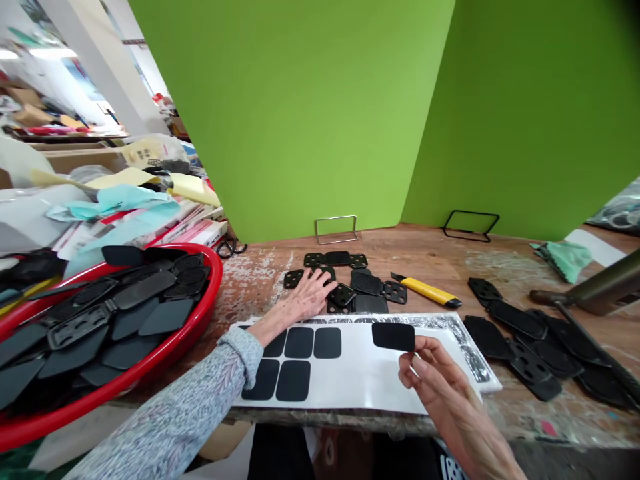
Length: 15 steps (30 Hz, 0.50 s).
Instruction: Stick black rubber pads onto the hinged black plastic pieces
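My right hand pinches a black rounded-square pad by its right end, between thumb and fingers, above a white backing sheet. Several similar pads lie in rows on the left part of that sheet. My left hand reaches across the sheet's far edge, its fingers spread over a black plastic part with holes; whether it grips the part is unclear. Several more black jointed parts lie just right of those fingers. Behind them is a three-piece black part.
A yellow box cutter lies right of the parts. Black parts are heaped at the right, near a metal tool with a cylindrical body. A red basin of black pieces stands left. Green panels rise behind the wooden table.
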### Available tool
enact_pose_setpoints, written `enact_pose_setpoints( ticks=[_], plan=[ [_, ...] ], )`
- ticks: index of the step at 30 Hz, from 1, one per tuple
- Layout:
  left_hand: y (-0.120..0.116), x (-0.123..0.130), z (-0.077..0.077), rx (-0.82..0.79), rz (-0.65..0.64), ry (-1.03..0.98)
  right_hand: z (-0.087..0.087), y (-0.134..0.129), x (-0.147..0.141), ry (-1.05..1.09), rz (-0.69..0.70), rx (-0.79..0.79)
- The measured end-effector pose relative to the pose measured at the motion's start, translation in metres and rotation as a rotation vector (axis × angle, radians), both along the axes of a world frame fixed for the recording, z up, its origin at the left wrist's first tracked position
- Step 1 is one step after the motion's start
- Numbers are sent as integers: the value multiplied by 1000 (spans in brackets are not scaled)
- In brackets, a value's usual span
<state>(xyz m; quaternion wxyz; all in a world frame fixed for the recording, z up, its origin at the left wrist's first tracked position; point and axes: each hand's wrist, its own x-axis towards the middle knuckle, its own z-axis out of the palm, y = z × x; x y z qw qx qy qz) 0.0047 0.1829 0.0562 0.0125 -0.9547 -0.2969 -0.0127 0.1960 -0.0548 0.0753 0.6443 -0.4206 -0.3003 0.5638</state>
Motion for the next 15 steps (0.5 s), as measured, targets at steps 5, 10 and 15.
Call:
enact_pose_setpoints(
  ticks=[5, 10, 15],
  plan=[
    [4, 9, 7, -160, 33, 1, -3, 9, -5, 79, 17, -4],
    [12, 17, 7, -294, -12, 37, -8, 2, 0, 104, -7, -48],
    [18, 23, 6, -393, -9, 78, -9, -4, 3, 118, 16, -56]
  ],
)
